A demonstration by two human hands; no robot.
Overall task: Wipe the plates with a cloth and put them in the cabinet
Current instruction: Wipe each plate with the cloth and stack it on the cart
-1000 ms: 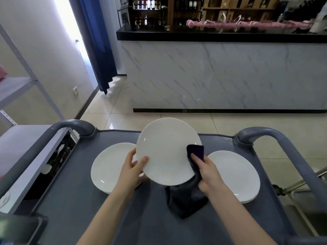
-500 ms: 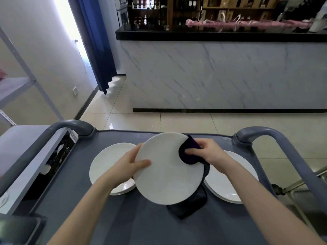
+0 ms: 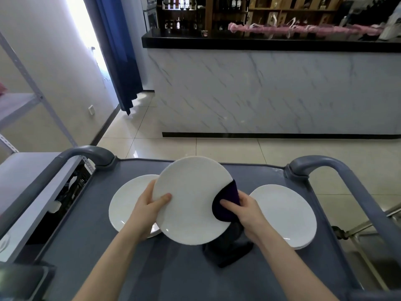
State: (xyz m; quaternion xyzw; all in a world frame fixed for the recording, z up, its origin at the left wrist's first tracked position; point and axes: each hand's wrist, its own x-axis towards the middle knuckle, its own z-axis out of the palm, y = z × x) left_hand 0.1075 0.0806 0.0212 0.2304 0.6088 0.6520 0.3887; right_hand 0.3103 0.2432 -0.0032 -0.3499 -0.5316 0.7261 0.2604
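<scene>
left hand (image 3: 147,210): my thumb on the plate face, fingers curled behind its left rim, gripping
right hand (image 3: 246,210): pinching the dark cloth (image 3: 226,204) over the plate's right rim
held plate (image 3: 192,200): white, tilted, lifted above the grey cart (image 3: 91,240)
left plates (image 3: 128,203): flat on cart, partly under held plate
right plates (image 3: 284,216): stacked flat, beside my right wrist

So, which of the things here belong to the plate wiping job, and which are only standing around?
Belong to the job: held plate; dark cloth; left hand gripping that plate; right hand pinching the cloth on it; left plates and right plates on the cart.

Only standing around: marble counter; blue curtain; metal shelf; bottle shelves.
</scene>
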